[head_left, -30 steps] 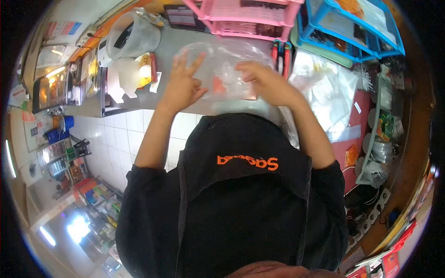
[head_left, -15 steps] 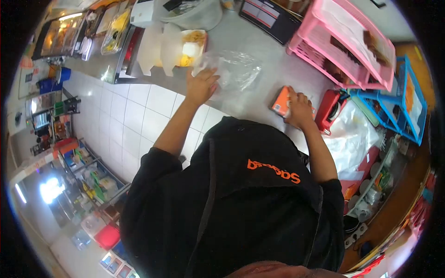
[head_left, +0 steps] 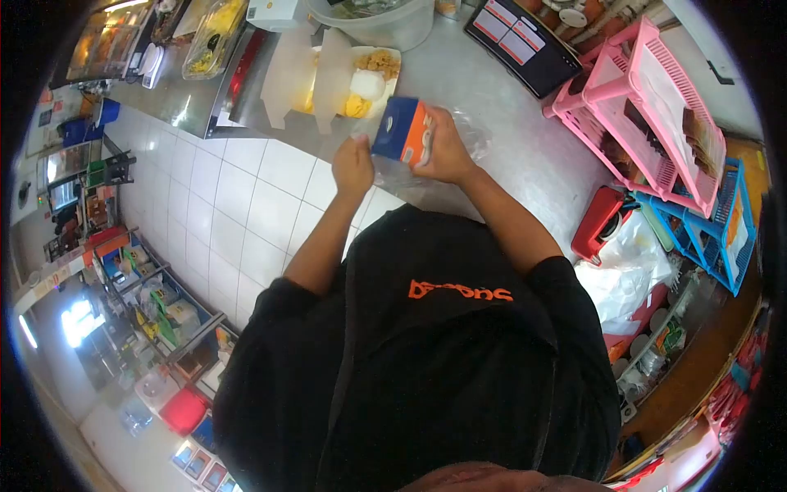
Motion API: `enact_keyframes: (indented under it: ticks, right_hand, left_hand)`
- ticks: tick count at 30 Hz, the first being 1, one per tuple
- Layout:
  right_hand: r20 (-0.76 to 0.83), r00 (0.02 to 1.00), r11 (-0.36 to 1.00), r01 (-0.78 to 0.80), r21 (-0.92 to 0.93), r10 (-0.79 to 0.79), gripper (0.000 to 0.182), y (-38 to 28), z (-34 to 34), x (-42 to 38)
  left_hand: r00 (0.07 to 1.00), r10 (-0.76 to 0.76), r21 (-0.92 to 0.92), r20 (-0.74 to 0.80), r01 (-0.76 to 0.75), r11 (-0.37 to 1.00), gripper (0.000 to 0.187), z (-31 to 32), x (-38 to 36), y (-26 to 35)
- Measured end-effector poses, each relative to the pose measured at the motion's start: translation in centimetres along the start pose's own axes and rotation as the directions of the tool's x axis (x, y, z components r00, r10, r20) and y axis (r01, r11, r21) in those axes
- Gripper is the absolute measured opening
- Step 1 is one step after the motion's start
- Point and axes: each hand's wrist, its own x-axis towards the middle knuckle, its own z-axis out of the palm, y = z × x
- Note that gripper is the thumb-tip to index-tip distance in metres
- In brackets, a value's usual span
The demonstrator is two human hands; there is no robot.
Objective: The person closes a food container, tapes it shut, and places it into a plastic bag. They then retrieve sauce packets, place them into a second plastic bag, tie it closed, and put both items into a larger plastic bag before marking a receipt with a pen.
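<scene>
Both hands raised: right hand (head_left: pixel 447 152) gripping carton (head_left: pixel 402 131), left hand (head_left: pixel 352 164) alongside.

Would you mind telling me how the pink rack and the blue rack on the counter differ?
The pink rack stands farther along the counter, beside the dark menu board; the blue rack sits nearer the right edge. The pink rack shows more fully, while the blue rack is partly cut off by the lens rim. Both are slatted plastic tiered racks holding flat packets.

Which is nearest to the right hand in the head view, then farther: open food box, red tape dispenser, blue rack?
From the right hand:
1. Open food box, up-left on the counter.
2. Red tape dispenser, to the right at the counter edge.
3. Blue rack, far right, beyond the dispenser.
</scene>
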Motion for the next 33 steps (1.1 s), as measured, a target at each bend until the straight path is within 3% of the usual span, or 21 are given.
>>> enact_keyframes:
  ticks: [1, 2, 3, 5, 7, 9, 10, 11, 12, 13, 14, 16, 18, 19, 20, 21, 23, 26, 28, 30, 33]
  right_hand:
    - [0.062, 0.998, 0.988, 0.013, -0.155, -0.004, 0.105, 0.3, -0.4, -0.7]
    - [0.125, 0.992, 0.952, 0.035, -0.304, 0.004, 0.102, 0.5, -0.8, -1.5]
    - [0.177, 0.984, 0.926, 0.056, -0.373, 0.012, 0.099, 0.0, -1.5, -2.2]
    - [0.268, 0.962, 0.856, 0.098, -0.507, 0.048, 0.093, -1.9, -3.1, -3.5]
    - [0.278, 0.934, 0.818, -0.025, -0.575, 0.224, 0.088, -3.3, -3.2, -4.2]
    - [0.302, 0.849, 0.732, -0.137, -0.668, 0.434, 0.083, -3.6, -3.6, -4.6]
    - [0.315, 0.775, 0.667, -0.177, -0.724, 0.548, 0.08, -3.1, -4.0, -4.4]
    - [0.314, 0.69, 0.594, -0.208, -0.777, 0.652, 0.077, -2.7, -4.5, -4.3]
    - [0.279, 0.744, 0.601, -0.199, -0.774, 0.607, 0.074, -2.2, -4.8, -5.0]
    - [0.248, 0.79, 0.606, -0.188, -0.773, 0.561, 0.071, -1.7, -5.2, -6.4]
    - [0.203, 0.867, 0.597, -0.129, -0.792, 0.456, 0.065, -1.4, -6.0, -7.7]
    - [0.099, 0.983, 0.504, 0.006, -0.864, 0.157, 0.052, -1.8, -8.4, -9.7]
    - [0.167, 0.945, 0.386, 0.048, -0.921, 0.281, 0.036, -2.6, -11.1, -10.9]
    - [0.244, 0.783, 0.361, 0.027, -0.932, 0.572, 0.028, -4.3, -13.2, -10.6]
    - [0.291, 0.529, 0.339, 0.007, -0.941, 0.797, 0.023, -5.9, -15.0, -10.6]
    - [0.268, 0.606, 0.368, -0.043, -0.929, 0.749, 0.023, -6.9, -16.3, -11.5]
    - [0.426, 0.453, 0.519, -0.101, -0.848, 0.784, 0.027, -12.9, -19.2, -9.4]
    - [0.6, 0.112, 0.601, -0.319, -0.733, 0.792, 0.034, -17.1, -21.9, -6.4]
    - [0.691, 0.094, 0.634, -0.501, -0.589, 0.717, 0.04, -17.1, -24.5, -6.5]
    - [0.648, 0.039, 0.455, -0.744, -0.489, 0.76, 0.043, -20.8, -27.3, -4.6]
    - [0.837, 0.049, 0.455, -0.856, -0.246, 0.544, 0.04, -22.3, -30.3, -5.3]
  left_hand:
    - [0.998, 0.065, -0.08, -0.024, -0.067, 0.995, 0.026, -1.3, 0.1, 1.0]
    - [0.99, -0.13, -0.101, 0.059, 0.136, 0.986, 0.032, -2.9, 0.4, 1.9]
    - [0.997, 0.0, 0.167, 0.082, -0.014, 0.986, 0.032, -4.4, 0.7, 3.8]
    - [0.947, 0.227, 0.621, 0.226, -0.319, 0.716, 0.031, -6.2, 0.7, 7.4]
    - [0.892, 0.31, 0.517, 0.329, -0.445, 0.731, 0.03, -6.1, -0.8, 11.9]
    - [0.782, 0.415, -0.136, 0.465, -0.4, 0.906, 0.031, -6.8, -2.1, 14.5]
    - [0.717, 0.495, -0.452, 0.49, -0.277, 0.848, 0.031, -6.7, -2.2, 15.2]
    - [0.727, 0.483, -0.659, 0.488, -0.056, 0.75, 0.032, -6.4, -1.8, 15.4]
    - [0.729, 0.468, -0.798, 0.499, 0.176, 0.577, 0.033, -6.2, -1.6, 15.4]
    - [0.725, 0.449, -0.85, 0.522, 0.398, 0.346, 0.036, -5.9, -1.6, 15.3]
    - [0.729, 0.369, -0.814, 0.576, 0.469, 0.343, 0.04, -5.1, -1.1, 14.9]
    - [0.715, 0.404, -0.817, 0.571, 0.443, 0.37, 0.043, -5.1, 0.2, 15.3]
    - [0.725, 0.425, -0.828, 0.542, 0.373, 0.418, 0.046, -5.2, 0.8, 16.2]
    - [0.72, 0.442, -0.834, 0.536, 0.371, 0.408, 0.046, -5.4, 1.1, 16.6]
    - [0.712, 0.457, -0.838, 0.533, 0.369, 0.401, 0.046, -5.8, 1.5, 16.8]
    - [0.702, 0.472, -0.839, 0.534, 0.369, 0.4, 0.046, -5.9, 1.7, 17.1]
    - [0.692, 0.502, -0.844, 0.52, 0.324, 0.427, 0.047, -5.7, 1.6, 17.7]
    - [0.673, 0.56, -0.865, 0.483, 0.267, 0.426, 0.049, -6.4, 1.0, 19.3]
    - [0.673, 0.593, -0.887, 0.443, 0.232, 0.399, 0.051, -7.3, 1.0, 20.5]
    - [0.672, 0.603, -0.898, 0.429, 0.243, 0.367, 0.051, -8.2, 0.7, 21.9]
    - [0.651, 0.614, -0.894, 0.446, 0.295, 0.336, 0.059, -9.4, 0.3, 23.3]
